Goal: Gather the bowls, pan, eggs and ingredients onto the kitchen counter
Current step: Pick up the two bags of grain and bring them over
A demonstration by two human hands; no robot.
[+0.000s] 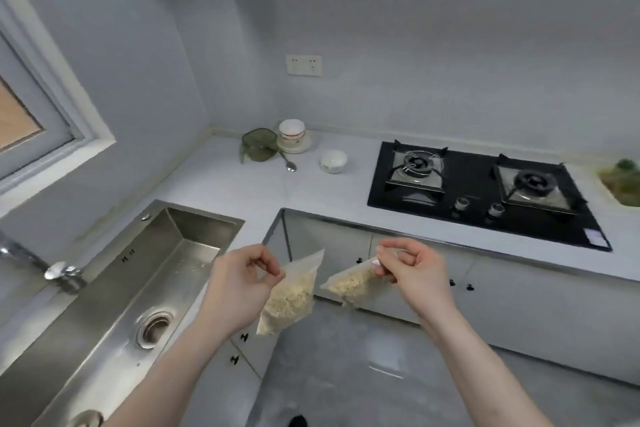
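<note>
My left hand (pixel 242 284) pinches the top of a clear bag of pale yellow crumbs (pixel 289 302), which hangs in front of the counter edge. My right hand (pixel 412 270) pinches a second clear bag of the same crumbs (pixel 349 286), tilted sideways. Both bags hang in the air over the floor, below the white counter (pixel 221 177). In the far corner of the counter stand stacked white bowls on a plate (pixel 292 135), a green strainer bowl (pixel 258 146), a metal spoon (pixel 288 163) and a small white bowl (pixel 333 161).
A steel sink (pixel 138 284) with a tap (pixel 41 263) lies at the left. A black two-burner gas hob (pixel 485 187) sits in the counter at the right, with a tray of greens (pixel 621 180) at the far right edge. Cabinet doors run under the counter.
</note>
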